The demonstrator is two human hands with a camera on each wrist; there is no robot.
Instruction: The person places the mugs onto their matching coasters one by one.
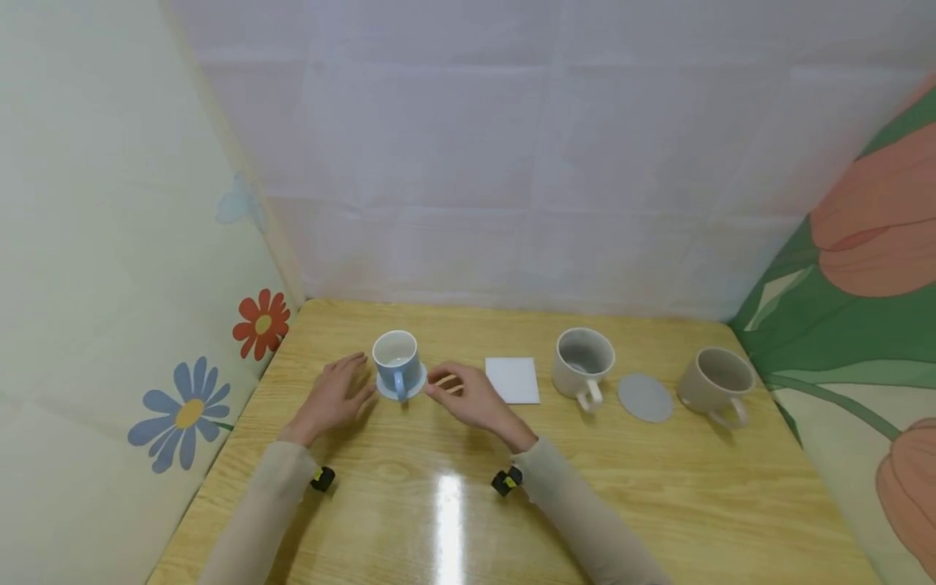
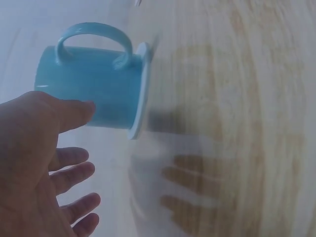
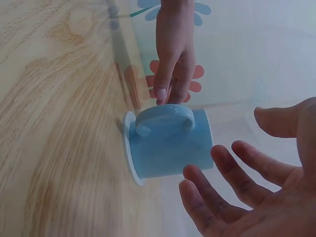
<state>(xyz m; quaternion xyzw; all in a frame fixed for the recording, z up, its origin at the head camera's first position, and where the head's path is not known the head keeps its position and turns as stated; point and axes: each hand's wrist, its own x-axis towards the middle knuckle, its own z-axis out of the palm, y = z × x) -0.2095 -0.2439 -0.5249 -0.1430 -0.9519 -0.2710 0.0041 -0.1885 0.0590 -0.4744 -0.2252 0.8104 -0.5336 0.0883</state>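
Observation:
A light blue mug (image 1: 406, 367) stands upright on a round pale blue coaster (image 1: 390, 393) at the left of the table, its handle toward me. Just left of the mug is my left hand (image 1: 335, 397), fingers spread and relaxed, holding nothing. On the other side my right hand (image 1: 471, 398) hovers by the coaster's right edge with loosely bent fingers, also holding nothing. The right wrist view shows a gap between the right fingers (image 3: 237, 180) and the mug (image 3: 170, 148). In the left wrist view the left thumb (image 2: 74, 113) overlaps the mug (image 2: 94, 86); contact cannot be told.
Right of my right hand lies a white square coaster (image 1: 512, 380). Beyond it stand a light grey mug (image 1: 574, 378), a round grey coaster (image 1: 645, 397) and a beige-grey mug (image 1: 705, 386). A pale cloth (image 1: 512, 203) hangs behind the wooden table (image 1: 395, 504).

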